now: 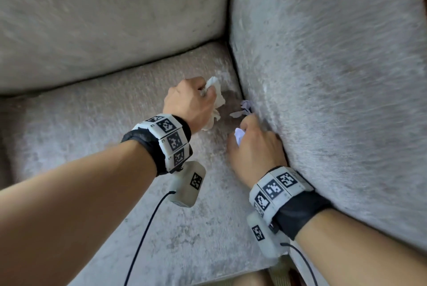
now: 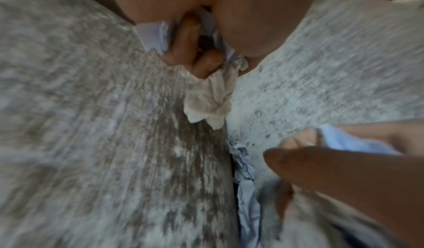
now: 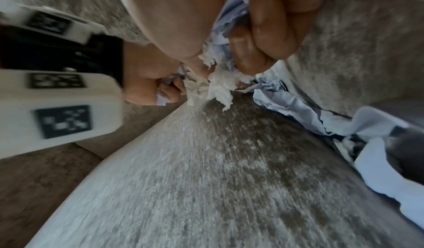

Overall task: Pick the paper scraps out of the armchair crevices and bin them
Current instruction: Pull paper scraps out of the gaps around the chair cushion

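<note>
Paper scraps (image 1: 245, 108) lie wedged in the crevice between the seat cushion (image 1: 111, 137) and the right armrest (image 1: 335, 91) of an armchair. The left hand (image 1: 191, 103) is clenched round a crumpled white wad (image 1: 216, 91), apparently kept as a store, while the right hand (image 1: 254, 147), pressed against the armrest, curls round a pale blue scrap (image 1: 239, 136) beside those left. No bin is in view; blur hides how deep the scraps go.
</note>
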`<control>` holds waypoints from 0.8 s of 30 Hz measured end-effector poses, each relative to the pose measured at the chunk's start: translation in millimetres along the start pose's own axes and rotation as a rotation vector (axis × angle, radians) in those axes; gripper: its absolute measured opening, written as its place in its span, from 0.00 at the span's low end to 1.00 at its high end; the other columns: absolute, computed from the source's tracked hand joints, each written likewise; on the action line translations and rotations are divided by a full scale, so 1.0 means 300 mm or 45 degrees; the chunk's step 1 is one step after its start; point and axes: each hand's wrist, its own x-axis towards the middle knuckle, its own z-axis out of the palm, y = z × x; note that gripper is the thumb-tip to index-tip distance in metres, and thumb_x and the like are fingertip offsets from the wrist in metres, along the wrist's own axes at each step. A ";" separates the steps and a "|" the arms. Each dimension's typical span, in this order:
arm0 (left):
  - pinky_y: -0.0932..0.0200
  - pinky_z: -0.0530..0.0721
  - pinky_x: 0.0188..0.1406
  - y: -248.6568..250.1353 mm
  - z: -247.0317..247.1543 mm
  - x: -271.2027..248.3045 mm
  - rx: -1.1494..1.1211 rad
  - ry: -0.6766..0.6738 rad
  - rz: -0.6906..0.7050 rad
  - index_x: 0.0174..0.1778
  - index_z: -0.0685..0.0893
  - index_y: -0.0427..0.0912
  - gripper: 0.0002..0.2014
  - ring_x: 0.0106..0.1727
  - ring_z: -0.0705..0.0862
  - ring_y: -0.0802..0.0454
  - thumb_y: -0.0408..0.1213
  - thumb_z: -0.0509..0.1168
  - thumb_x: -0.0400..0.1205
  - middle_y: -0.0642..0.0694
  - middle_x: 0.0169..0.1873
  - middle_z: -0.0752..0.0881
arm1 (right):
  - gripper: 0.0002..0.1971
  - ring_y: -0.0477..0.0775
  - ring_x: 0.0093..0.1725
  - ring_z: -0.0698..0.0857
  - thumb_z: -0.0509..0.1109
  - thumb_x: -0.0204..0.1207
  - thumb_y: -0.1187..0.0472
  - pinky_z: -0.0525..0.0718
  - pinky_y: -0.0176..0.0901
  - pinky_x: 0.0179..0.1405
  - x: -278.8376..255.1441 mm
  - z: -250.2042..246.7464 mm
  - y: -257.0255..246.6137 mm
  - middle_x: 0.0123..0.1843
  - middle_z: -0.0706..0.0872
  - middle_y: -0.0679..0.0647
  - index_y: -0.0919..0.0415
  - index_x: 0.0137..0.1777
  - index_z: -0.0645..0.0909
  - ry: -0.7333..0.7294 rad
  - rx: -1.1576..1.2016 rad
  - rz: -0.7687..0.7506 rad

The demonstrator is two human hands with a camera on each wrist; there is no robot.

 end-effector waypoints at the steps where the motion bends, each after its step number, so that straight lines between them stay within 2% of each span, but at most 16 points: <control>1: 0.57 0.64 0.25 -0.010 -0.011 -0.014 -0.007 0.014 0.012 0.29 0.69 0.43 0.17 0.30 0.73 0.47 0.47 0.60 0.82 0.49 0.25 0.74 | 0.16 0.65 0.40 0.83 0.58 0.84 0.54 0.70 0.44 0.31 0.010 0.008 -0.006 0.46 0.86 0.61 0.60 0.67 0.68 0.023 0.005 0.033; 3: 0.57 0.67 0.29 -0.034 -0.029 -0.041 -0.030 0.017 0.023 0.35 0.75 0.47 0.11 0.35 0.77 0.46 0.45 0.60 0.82 0.49 0.30 0.79 | 0.22 0.68 0.47 0.85 0.59 0.83 0.55 0.70 0.45 0.34 0.031 0.019 -0.018 0.51 0.86 0.63 0.60 0.75 0.63 0.049 0.006 0.082; 5: 0.57 0.71 0.36 -0.062 -0.048 -0.072 -0.052 -0.004 0.021 0.43 0.78 0.49 0.05 0.41 0.80 0.43 0.45 0.60 0.82 0.48 0.37 0.83 | 0.23 0.70 0.51 0.84 0.61 0.81 0.58 0.73 0.48 0.38 0.058 0.030 -0.035 0.55 0.86 0.64 0.60 0.75 0.63 0.045 0.020 0.114; 7: 0.58 0.72 0.39 -0.083 -0.058 -0.101 -0.074 -0.025 0.042 0.46 0.78 0.51 0.03 0.43 0.80 0.44 0.43 0.61 0.82 0.49 0.38 0.82 | 0.22 0.71 0.54 0.84 0.62 0.79 0.59 0.77 0.51 0.43 0.089 0.042 -0.037 0.57 0.85 0.65 0.60 0.73 0.66 0.045 0.044 0.160; 9: 0.58 0.71 0.35 -0.108 -0.068 -0.126 -0.077 -0.031 0.070 0.46 0.78 0.51 0.03 0.40 0.79 0.46 0.43 0.61 0.82 0.51 0.35 0.81 | 0.21 0.71 0.55 0.84 0.62 0.78 0.60 0.78 0.52 0.45 0.120 0.061 -0.039 0.58 0.85 0.66 0.61 0.71 0.67 0.055 0.027 0.193; 12: 0.61 0.69 0.26 -0.151 -0.074 -0.151 -0.094 -0.043 0.070 0.44 0.77 0.52 0.04 0.34 0.78 0.54 0.45 0.61 0.83 0.57 0.31 0.79 | 0.17 0.71 0.57 0.83 0.62 0.79 0.59 0.78 0.51 0.45 0.156 0.087 -0.042 0.59 0.84 0.67 0.63 0.67 0.71 0.040 -0.036 0.265; 17: 0.59 0.73 0.30 -0.184 -0.078 -0.180 -0.127 -0.049 0.072 0.44 0.78 0.50 0.03 0.35 0.80 0.53 0.43 0.61 0.82 0.56 0.33 0.81 | 0.12 0.69 0.53 0.85 0.62 0.80 0.58 0.77 0.46 0.38 0.201 0.099 -0.040 0.56 0.86 0.65 0.63 0.59 0.79 0.032 -0.030 0.371; 21: 0.56 0.82 0.35 -0.185 -0.088 -0.199 -0.152 -0.059 0.093 0.44 0.79 0.50 0.04 0.38 0.84 0.49 0.44 0.61 0.82 0.53 0.36 0.84 | 0.13 0.68 0.51 0.86 0.60 0.84 0.58 0.76 0.45 0.37 0.190 0.102 -0.039 0.53 0.86 0.65 0.66 0.54 0.82 0.077 -0.068 0.343; 24: 0.59 0.81 0.30 -0.191 -0.095 -0.205 -0.177 -0.071 0.098 0.44 0.79 0.51 0.04 0.37 0.86 0.50 0.44 0.61 0.82 0.54 0.35 0.85 | 0.11 0.65 0.41 0.84 0.60 0.83 0.60 0.77 0.45 0.34 0.179 0.110 -0.033 0.44 0.85 0.61 0.64 0.48 0.82 0.089 -0.121 0.307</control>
